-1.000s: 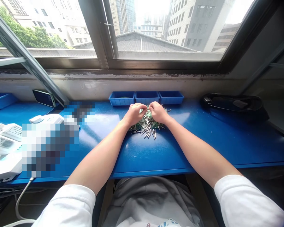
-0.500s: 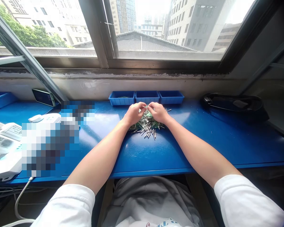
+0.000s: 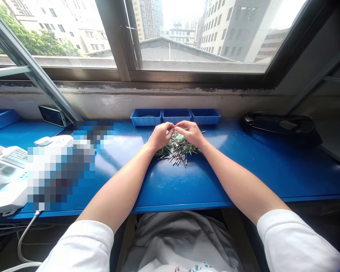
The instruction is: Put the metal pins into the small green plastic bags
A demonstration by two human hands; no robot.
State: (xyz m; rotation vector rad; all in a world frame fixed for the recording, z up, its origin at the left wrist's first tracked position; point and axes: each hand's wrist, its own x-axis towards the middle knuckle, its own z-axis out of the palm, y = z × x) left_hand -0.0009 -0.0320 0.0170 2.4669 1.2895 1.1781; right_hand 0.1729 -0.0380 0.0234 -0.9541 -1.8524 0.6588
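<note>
A pile of thin metal pins mixed with green pieces [image 3: 178,148] lies on the blue table top [image 3: 181,189]. Over the pile's left side, my left hand [image 3: 160,135] is closed, thumb and fingertips pinched together. My right hand [image 3: 190,133] is over the right side, its thumb and index finger pinched, their tips meeting those of the left hand. Whatever is between the fingertips is too small to make out. Both hands cover part of the pile.
Behind the hands stand three joined blue bins [image 3: 176,118]; the left one has small green pieces inside. At left are a white power strip [image 3: 8,189], a phone [image 3: 52,116] and a blurred patch. A black bag-like object [image 3: 282,128] lies at right.
My right hand has turned slightly, with its knuckles raised and its fingers arched more over the pile. The left hand has barely moved.
</note>
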